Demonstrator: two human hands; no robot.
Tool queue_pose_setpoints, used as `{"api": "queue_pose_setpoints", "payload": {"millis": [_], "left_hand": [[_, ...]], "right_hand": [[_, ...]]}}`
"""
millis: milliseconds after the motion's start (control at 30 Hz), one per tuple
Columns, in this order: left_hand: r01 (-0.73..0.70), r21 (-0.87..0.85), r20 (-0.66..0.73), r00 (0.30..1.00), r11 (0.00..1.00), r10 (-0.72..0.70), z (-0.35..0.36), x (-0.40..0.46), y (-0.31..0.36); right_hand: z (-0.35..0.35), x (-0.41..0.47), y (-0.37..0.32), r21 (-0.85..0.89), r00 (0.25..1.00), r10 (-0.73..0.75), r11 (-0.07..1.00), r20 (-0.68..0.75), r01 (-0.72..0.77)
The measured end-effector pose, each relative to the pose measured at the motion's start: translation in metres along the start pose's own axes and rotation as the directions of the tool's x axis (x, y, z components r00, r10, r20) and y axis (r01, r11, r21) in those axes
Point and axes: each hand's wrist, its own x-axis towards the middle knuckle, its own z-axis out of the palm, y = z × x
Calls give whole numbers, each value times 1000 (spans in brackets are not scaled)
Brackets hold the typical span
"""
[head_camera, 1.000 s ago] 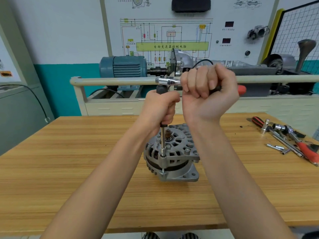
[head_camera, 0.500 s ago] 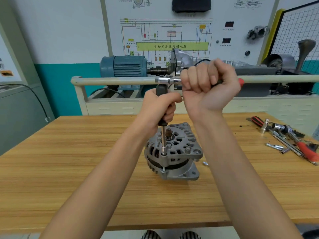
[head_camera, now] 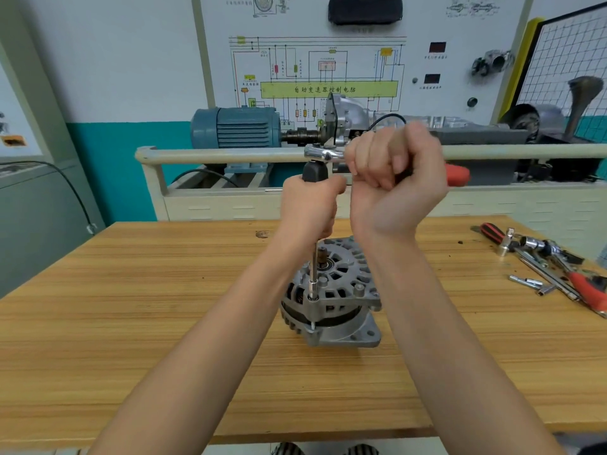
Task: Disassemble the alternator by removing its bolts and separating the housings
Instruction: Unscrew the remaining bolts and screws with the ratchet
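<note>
A grey alternator [head_camera: 338,290] stands on the wooden table [head_camera: 131,307], shaft end up. A long socket extension [head_camera: 314,267] rises vertically from a bolt on its near left rim. My left hand [head_camera: 308,208] grips the black upper part of the extension just above the alternator. On top sits a chrome ratchet head [head_camera: 323,154], and my right hand [head_camera: 394,182] grips the ratchet handle, whose red end [head_camera: 458,175] sticks out to the right. The bolt head is hidden inside the socket.
Several loose tools, sockets and a red-handled ratchet [head_camera: 551,267] lie at the table's right edge. Behind the table runs a beige rail [head_camera: 213,156] with a blue motor [head_camera: 236,128] and a wiring-diagram panel [head_camera: 328,70].
My right hand has swung the ratchet handle slightly, so more of its red end shows on the right again. My left hand and the alternator stay in place.
</note>
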Motion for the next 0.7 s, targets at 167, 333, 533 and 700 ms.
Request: {"api": "queue_pose_setpoints", "payload": {"millis": [167,333,533,700], "left_hand": [[-205,51,-102,973,977,209,14,-11,-4],[-141,20,-94,985,990,142,3,-8,-5],[43,-135,427,904,990,19,-25,0,4],[100,-177,491,871,979,-1,-18,2,2]], "right_hand": [[13,-24,4,-497,905,-350,757,240,425],[1,-4,-7,-39,994,-57,997,96,61],[-25,27,-4,458,887,454,808,-83,-371],[-28,27,-5,512,877,459,792,-143,-331]]}}
